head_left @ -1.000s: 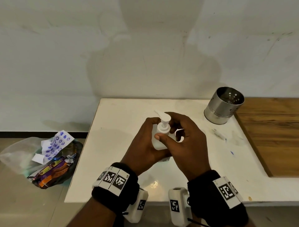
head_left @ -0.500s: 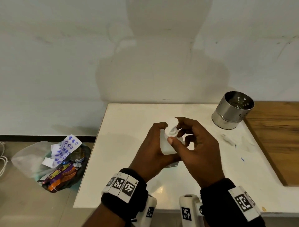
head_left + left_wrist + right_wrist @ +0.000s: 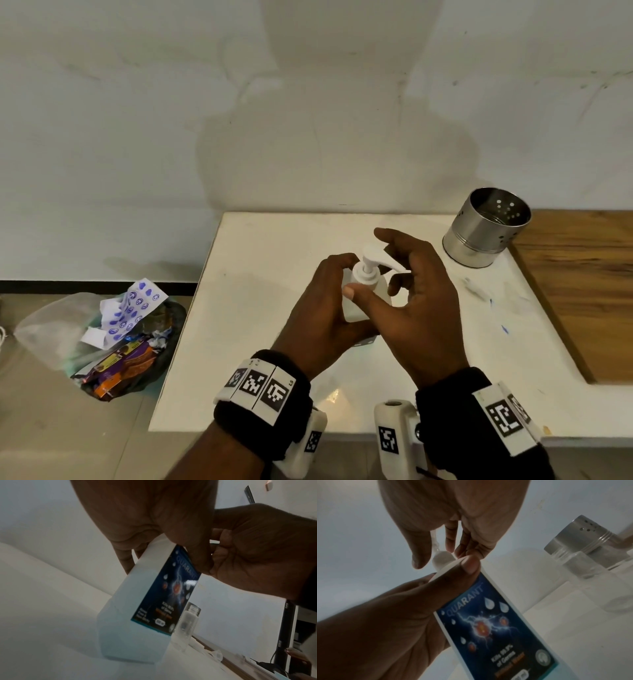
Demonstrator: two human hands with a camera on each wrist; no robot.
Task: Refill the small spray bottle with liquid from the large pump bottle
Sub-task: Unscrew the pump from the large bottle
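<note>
The large white pump bottle (image 3: 356, 308) with a blue label (image 3: 488, 623) stands on the white table (image 3: 260, 274). My left hand (image 3: 325, 301) grips its body from the left, thumb across the label's top. My right hand (image 3: 411, 294) pinches the pump collar (image 3: 364, 277) between thumb and fingers, and the nozzle (image 3: 394, 265) points right. The small clear spray bottle (image 3: 187, 626) stands uncapped just behind the big bottle. In the head view my right hand hides it. A small clear cap piece (image 3: 217, 654) lies on the table beside it.
A perforated steel canister (image 3: 486, 229) stands at the table's back right, beside a wooden surface (image 3: 582, 281). On the floor to the left sits a bag of rubbish (image 3: 113, 335). The table ends just in front of my wrists.
The pump head has turned: its nozzle pointed back left a second ago and now points right. My right fingers have shifted round the collar. My left hand keeps its grip.
</note>
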